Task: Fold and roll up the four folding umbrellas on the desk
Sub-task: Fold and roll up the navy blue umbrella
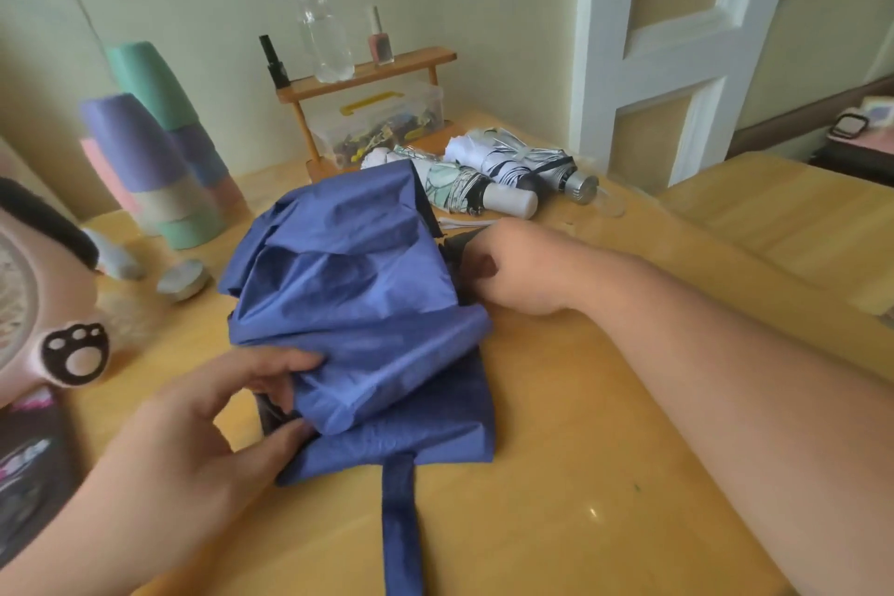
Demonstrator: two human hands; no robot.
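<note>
A blue folding umbrella (pixel 358 305) lies loose and crumpled in the middle of the wooden desk (pixel 604 474). Its dark blue strap (pixel 401 528) trails toward the desk's front edge. My left hand (pixel 213 440) pinches a fold of the blue canopy at its near left side. My right hand (pixel 513 271) grips the umbrella's dark handle at the right end. Behind it lie two rolled umbrellas: a green-patterned one (pixel 464 189) with a white handle and a white-and-black one (pixel 522 160) with a silver handle.
Stacks of pastel cups (pixel 155 160) stand at the back left. A wooden shelf (pixel 367 73) holds a water bottle (pixel 314 10) and nail polish (pixel 381 41), with a clear box (pixel 377 121) beneath. A pink fan (pixel 43 305) sits at the left edge.
</note>
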